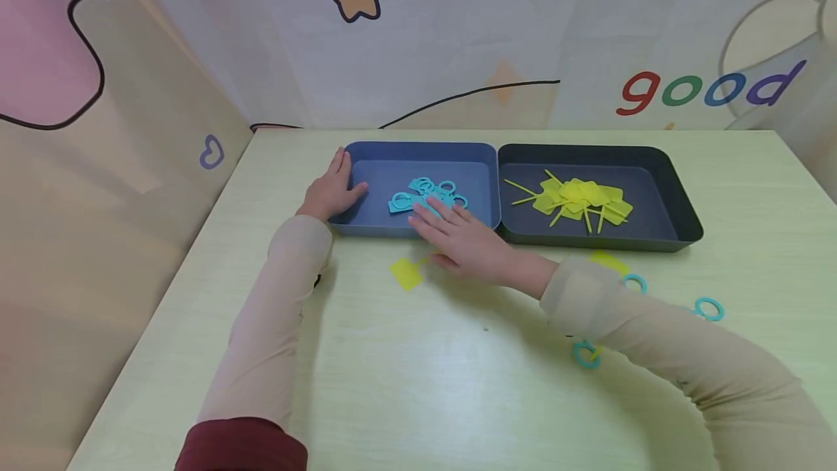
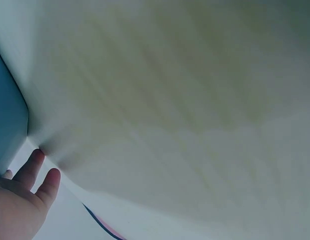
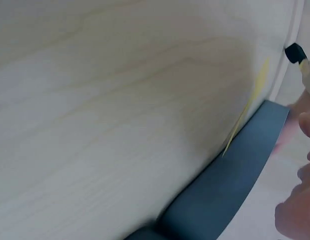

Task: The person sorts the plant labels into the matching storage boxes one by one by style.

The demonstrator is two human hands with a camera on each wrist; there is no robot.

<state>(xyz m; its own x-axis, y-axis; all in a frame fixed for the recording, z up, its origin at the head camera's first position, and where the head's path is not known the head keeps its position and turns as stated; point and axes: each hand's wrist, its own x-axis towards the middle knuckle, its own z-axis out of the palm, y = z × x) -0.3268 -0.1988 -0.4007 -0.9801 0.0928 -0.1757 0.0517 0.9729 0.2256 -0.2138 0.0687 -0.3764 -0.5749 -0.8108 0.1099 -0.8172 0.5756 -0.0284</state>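
Observation:
A blue tray (image 1: 366, 166) holds a small heap of light-blue flat pieces with ring ends (image 1: 402, 202). My left hand (image 1: 329, 191) rests on that tray's left rim, its thumb over the inside and its fingers extended along the outside. Over the front rim reaches my right hand (image 1: 467, 242), with fairly straight fingers above the light-blue pieces; nothing shows in its grip, though its palm side is hidden. A yellow flat square piece with a thin stick (image 1: 407, 274) lies on the table just in front of the tray, partly behind the right hand.
A dark tray (image 1: 680, 227) stands against the blue one, with a pile of yellow stick pieces (image 1: 582, 198). Near my right forearm lie loose ring-ended pieces (image 1: 709, 309) and another yellow piece (image 1: 609, 262), partly covered by the sleeve. A printed cloth wall (image 1: 445, 42) rises behind the table.

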